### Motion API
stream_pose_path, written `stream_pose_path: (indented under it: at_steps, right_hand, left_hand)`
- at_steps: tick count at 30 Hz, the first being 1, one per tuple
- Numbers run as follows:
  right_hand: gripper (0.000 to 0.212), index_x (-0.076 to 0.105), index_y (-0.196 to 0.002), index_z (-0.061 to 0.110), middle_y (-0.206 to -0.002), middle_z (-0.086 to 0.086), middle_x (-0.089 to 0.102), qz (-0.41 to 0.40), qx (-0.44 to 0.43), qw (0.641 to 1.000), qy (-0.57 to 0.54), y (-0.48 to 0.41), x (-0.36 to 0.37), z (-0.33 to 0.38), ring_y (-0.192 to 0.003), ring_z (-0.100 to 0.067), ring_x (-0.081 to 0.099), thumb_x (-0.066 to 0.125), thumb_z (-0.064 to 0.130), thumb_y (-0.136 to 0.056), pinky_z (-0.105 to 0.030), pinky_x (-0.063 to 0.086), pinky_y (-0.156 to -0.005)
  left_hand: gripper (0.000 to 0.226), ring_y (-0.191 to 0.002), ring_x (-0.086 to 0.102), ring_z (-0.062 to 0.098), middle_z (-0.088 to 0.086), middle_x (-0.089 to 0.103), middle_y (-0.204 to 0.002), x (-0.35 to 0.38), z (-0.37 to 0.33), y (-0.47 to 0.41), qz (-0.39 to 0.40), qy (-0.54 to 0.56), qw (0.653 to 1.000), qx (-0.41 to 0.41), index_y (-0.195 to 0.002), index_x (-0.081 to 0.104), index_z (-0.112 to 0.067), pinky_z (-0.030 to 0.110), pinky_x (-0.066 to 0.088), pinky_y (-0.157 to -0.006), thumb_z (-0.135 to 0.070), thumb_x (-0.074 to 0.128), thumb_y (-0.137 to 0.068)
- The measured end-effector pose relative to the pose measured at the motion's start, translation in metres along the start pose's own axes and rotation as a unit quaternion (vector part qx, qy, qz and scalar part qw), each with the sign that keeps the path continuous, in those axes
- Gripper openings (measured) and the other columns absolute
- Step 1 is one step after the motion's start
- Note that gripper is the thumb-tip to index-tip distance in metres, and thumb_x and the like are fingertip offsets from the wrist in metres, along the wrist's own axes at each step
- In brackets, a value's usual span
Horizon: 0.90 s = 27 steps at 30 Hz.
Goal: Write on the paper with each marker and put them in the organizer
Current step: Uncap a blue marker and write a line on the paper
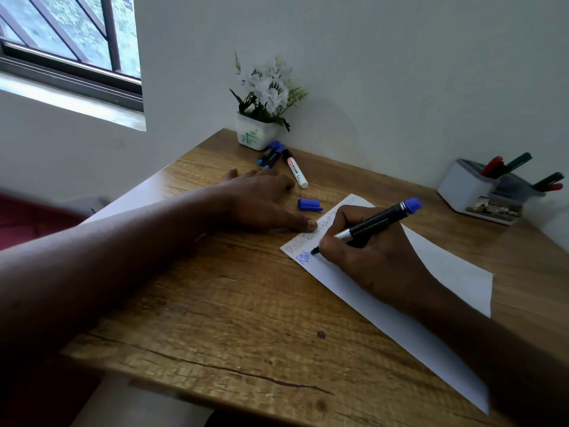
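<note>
My right hand grips a blue marker, its tip touching the white paper beside fresh blue letters. Faint earlier lines of writing run along the paper's far-left edge. My left hand lies flat on the table, its fingertips pressing the paper's edge. The marker's blue cap lies loose just beyond the paper. Two capped blue markers and a white marker with a black cap lie near the flower pot. The white-and-grey organizer at the far right holds red and green markers.
A white pot of artificial white flowers stands in the table's back corner against the wall. The wooden table has its front edge close to me. A window is at the upper left.
</note>
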State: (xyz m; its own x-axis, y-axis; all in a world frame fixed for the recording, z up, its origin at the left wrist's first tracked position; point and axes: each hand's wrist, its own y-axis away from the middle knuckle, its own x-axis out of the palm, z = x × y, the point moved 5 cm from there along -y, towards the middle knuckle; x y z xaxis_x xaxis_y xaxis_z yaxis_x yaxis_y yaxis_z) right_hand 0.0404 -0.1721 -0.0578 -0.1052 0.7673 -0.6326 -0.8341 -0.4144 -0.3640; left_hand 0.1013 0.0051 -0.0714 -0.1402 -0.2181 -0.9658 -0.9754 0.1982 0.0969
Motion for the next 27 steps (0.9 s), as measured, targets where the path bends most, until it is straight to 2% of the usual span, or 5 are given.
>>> stream_pose_path:
  at_steps: [4, 7, 12, 19, 27]
  right_hand:
    - [0.014, 0.068, -0.073, 0.013, -0.062, 0.006, 0.065, -0.008, 0.03, 0.999, -0.033, 0.0, -0.002, -0.002, -0.061, -0.005, 0.062, 0.075, 0.015, -0.085, -0.02, 0.049, -0.059]
    - [0.02, 0.064, -0.067, 0.015, -0.054, 0.003, 0.062, -0.032, 0.064, 0.996, -0.062, -0.003, -0.004, -0.005, -0.05, -0.004, 0.058, 0.071, 0.015, -0.086, -0.019, 0.046, -0.051]
    - [0.018, 0.064, -0.071, 0.007, -0.054, -0.002, 0.061, 0.01, 0.065, 0.996, -0.055, -0.009, 0.0, -0.003, -0.047, -0.007, 0.054, 0.069, 0.021, -0.083, -0.018, 0.043, -0.047]
    - [0.015, 0.066, -0.074, 0.016, -0.056, 0.004, 0.065, 0.056, 0.051, 0.994, -0.073, -0.011, 0.002, -0.004, -0.053, -0.002, 0.061, 0.072, 0.013, -0.087, -0.013, 0.045, -0.051]
    - [0.019, 0.063, -0.068, 0.018, -0.054, 0.012, 0.058, 0.006, 0.046, 0.998, -0.052, -0.009, -0.001, -0.008, -0.056, -0.001, 0.055, 0.07, 0.021, -0.085, -0.014, 0.042, -0.054]
  left_hand:
    - [0.115, -0.153, 0.014, 0.025, 0.001, 0.015, -0.168, -0.001, -0.002, 0.002, 0.001, 0.004, 1.0, -0.001, -0.156, 0.024, -0.034, 0.061, 0.003, -0.12, -0.093, 0.037, -0.058]
    - [0.12, -0.153, 0.015, 0.024, 0.001, 0.016, -0.168, -0.002, -0.002, 0.002, 0.002, 0.003, 1.0, 0.002, -0.156, 0.024, -0.034, 0.061, 0.004, -0.12, -0.093, 0.034, -0.053]
    - [0.121, -0.153, 0.017, 0.024, 0.0, 0.018, -0.167, -0.002, -0.002, 0.003, 0.001, 0.003, 1.0, 0.004, -0.156, 0.026, -0.033, 0.061, 0.006, -0.121, -0.093, 0.032, -0.051]
    - [0.115, -0.152, 0.019, 0.023, -0.001, 0.021, -0.166, -0.004, -0.004, 0.006, -0.003, 0.0, 1.0, 0.007, -0.155, 0.028, -0.032, 0.062, 0.009, -0.121, -0.091, 0.033, -0.057]
    - [0.115, -0.153, 0.017, 0.023, -0.001, 0.019, -0.167, -0.003, -0.006, 0.008, 0.002, 0.002, 1.0, 0.0, -0.156, 0.028, -0.032, 0.061, 0.008, -0.121, -0.09, 0.036, -0.056]
